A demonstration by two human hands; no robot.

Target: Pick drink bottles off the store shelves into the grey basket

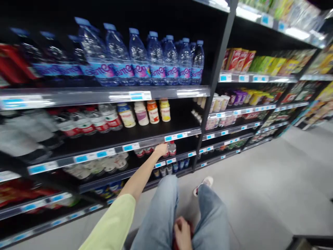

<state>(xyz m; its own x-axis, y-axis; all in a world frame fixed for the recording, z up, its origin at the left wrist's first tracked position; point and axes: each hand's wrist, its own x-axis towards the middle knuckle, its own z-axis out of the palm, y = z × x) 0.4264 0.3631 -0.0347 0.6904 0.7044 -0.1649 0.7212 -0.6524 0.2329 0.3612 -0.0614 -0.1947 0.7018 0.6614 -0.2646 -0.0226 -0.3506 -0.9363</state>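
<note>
My left hand [161,149] reaches into a low shelf at the end of my outstretched arm. It is at a small clear bottle [166,152] with a red and white label, and seems to touch it. The fingers are small, blurred and partly hidden, so their grip does not show. Beside it stands another such bottle [172,148], and more of them [144,151] are on the other side of the hand. My right hand [182,232] is low between my knees, its fingers curled at something dark red that is mostly hidden.
Large blue-capped water bottles [138,59] fill the upper shelf. Below them are small coloured-cap bottles [153,111] and red-labelled bottles [97,119]. Small cans [175,166] stand on the bottom shelf. A dark upright post [220,45] divides the racks. Grey floor [283,173] extends at right.
</note>
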